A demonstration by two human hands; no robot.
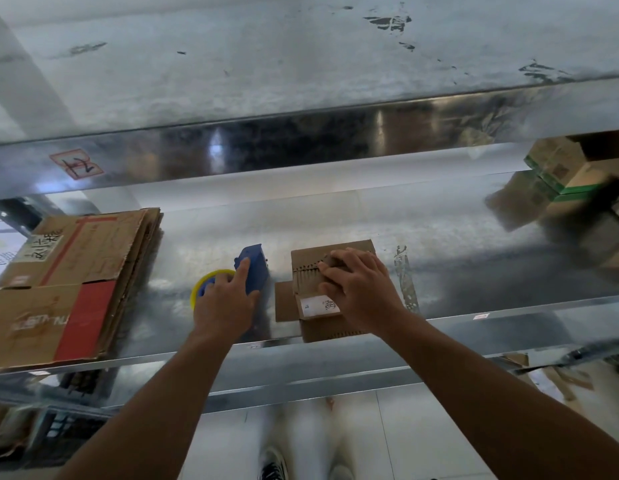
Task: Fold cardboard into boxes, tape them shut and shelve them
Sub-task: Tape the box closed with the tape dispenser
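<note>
Galvanised metal shelving (439,216) across the whole view, seen from above: a scuffed upper shelf at the top, a shiny middle shelf below it, pale floor tiles underneath. On the middle shelf at far left, a stack of flattened cardboard sheets (69,289) with red tape strips and a white handwritten label, reaching the shelf's front edge. At far right, toward the back, blurred cardboard boxes with green edging (560,171), well apart from everything else. Near the middle, close to the front edge, a small unfolded cardboard piece (311,292) lying flat, with a white sticker near its lower part and one flap sticking out to the left. Right hand (360,292) pressed palm-down on top of that cardboard, fingers spread and curled slightly over its upper edge. Just to the left, a blue tape dispenser (254,271) with a yellow-rimmed tape roll (204,289), resting on the shelf. Left hand (225,303) closed around the dispenser, forefinger stretched along its blue body. Both bare forearms reaching in from below. At the bottom edge, blurred light trousers and one dark shoe (273,465).
</note>
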